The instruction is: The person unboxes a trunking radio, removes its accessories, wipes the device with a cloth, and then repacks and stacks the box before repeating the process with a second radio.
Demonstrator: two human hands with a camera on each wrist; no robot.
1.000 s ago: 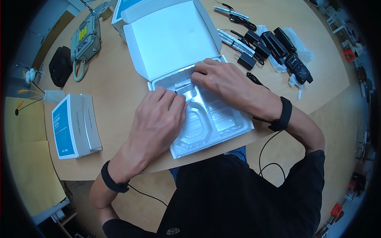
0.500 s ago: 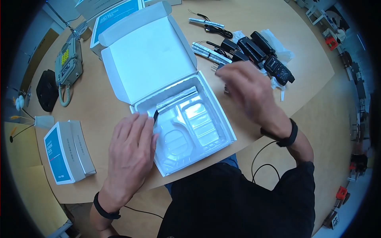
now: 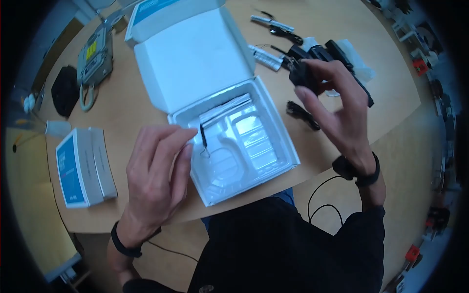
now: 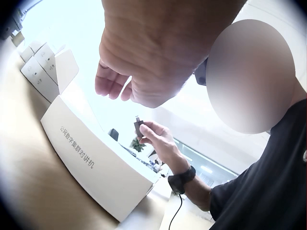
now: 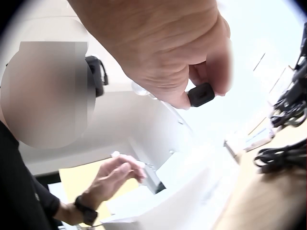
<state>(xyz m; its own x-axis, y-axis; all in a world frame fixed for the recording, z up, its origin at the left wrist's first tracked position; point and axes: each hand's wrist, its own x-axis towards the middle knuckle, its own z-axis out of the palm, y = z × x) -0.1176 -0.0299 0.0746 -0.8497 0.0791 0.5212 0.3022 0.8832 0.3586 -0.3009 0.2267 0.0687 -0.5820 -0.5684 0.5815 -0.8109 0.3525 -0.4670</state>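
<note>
In the head view the open white box (image 3: 209, 199) holds a clear moulded tray, with a silvery wrapped bundle (image 3: 225, 109) along its far end and a thin black cord (image 3: 203, 136) hanging from it. My left hand (image 3: 159, 171) is over the box's left edge, fingers loosely bent near that cord; whether it touches it is unclear. To the right of the box my right hand (image 3: 342, 105) pinches a black plug adapter (image 3: 304, 77), prongs facing up and left. The right wrist view shows the adapter (image 5: 201, 95) between thumb and fingers.
Walkie-talkies, adapters and wrapped bundles (image 3: 267, 57) lie at the back right, and a coiled black cable (image 3: 303, 115) right of the box. Small boxes (image 3: 87, 168) stand at the left, below a desk phone (image 3: 95, 57). Another blue-and-white box (image 3: 155, 17) is behind the lid.
The right hand has left the box, reached right and picked up the adapter. The bundle now lies across the tray's far end. The left hand has shifted to the box's left edge.
</note>
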